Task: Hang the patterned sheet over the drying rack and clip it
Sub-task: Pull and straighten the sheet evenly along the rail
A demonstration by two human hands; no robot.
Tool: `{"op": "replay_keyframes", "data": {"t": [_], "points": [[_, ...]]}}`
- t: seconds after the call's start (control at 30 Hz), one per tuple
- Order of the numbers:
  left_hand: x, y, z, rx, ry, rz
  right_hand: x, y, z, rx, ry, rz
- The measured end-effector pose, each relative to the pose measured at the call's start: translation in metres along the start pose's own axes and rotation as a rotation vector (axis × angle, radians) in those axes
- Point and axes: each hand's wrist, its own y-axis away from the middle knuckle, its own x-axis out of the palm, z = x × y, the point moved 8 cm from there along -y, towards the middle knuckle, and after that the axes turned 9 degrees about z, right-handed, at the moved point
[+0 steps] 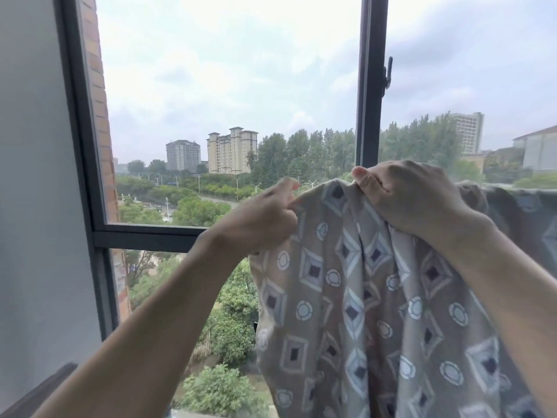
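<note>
My left hand [265,212] pinches the patterned sheet [361,312] at its top edge, fingers curled; my right hand [404,197] grips a bunched fold just beside it. The sheet hangs down the lower right of the frame before the window frame [81,146]. I see no readable writing.

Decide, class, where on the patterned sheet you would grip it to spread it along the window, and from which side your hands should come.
Grip the patterned sheet at its top edge, coming from the room side with hands apart. The left hand pinches the corner and the right hand bunches the edge beside it. The cloth hangs in loose folds below, so probably only the top edge controls it.
</note>
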Motion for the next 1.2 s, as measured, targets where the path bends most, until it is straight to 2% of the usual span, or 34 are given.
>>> {"op": "replay_keyframes", "data": {"t": [0.07, 0.17, 0.23, 0.3, 0.37, 0.43, 0.6, 0.67, 0.77, 1.1, 1.2], "points": [[0.003, -0.008, -0.021, 0.079, 0.048, -0.122, -0.001, 0.002, 0.000, 0.009, -0.001, -0.008], [0.017, -0.018, -0.032, 0.169, -0.076, -0.316, -0.005, 0.009, -0.007, 0.043, -0.006, -0.017], [0.020, -0.020, -0.017, 0.190, -0.115, -0.494, -0.008, 0.017, -0.019, 0.079, 0.035, -0.020], [0.023, -0.018, -0.005, 0.156, -0.172, -0.596, -0.012, 0.027, -0.036, 0.137, 0.094, -0.032], [0.022, -0.018, -0.001, 0.078, -0.063, -0.620, -0.015, 0.035, -0.052, 0.200, 0.134, -0.060], [0.015, -0.018, -0.011, -0.020, -0.057, -0.629, -0.016, 0.037, -0.057, 0.239, 0.144, -0.079], [0.020, -0.029, -0.072, 0.166, -0.258, -0.666, -0.010, 0.028, -0.040, 0.221, 0.157, -0.078], [0.025, -0.032, -0.079, 0.151, -0.391, -0.702, -0.012, 0.028, -0.038, 0.228, 0.160, -0.090], [0.024, -0.032, -0.080, 0.147, -0.440, -0.751, -0.014, 0.032, -0.043, 0.236, 0.175, -0.094], [0.022, -0.038, -0.086, 0.136, -0.438, -0.755, -0.033, 0.070, -0.109, 0.374, 0.248, -0.133], [0.023, -0.043, -0.088, 0.061, -0.440, -0.722, -0.031, 0.067, -0.108, 0.409, 0.262, -0.124]]}}
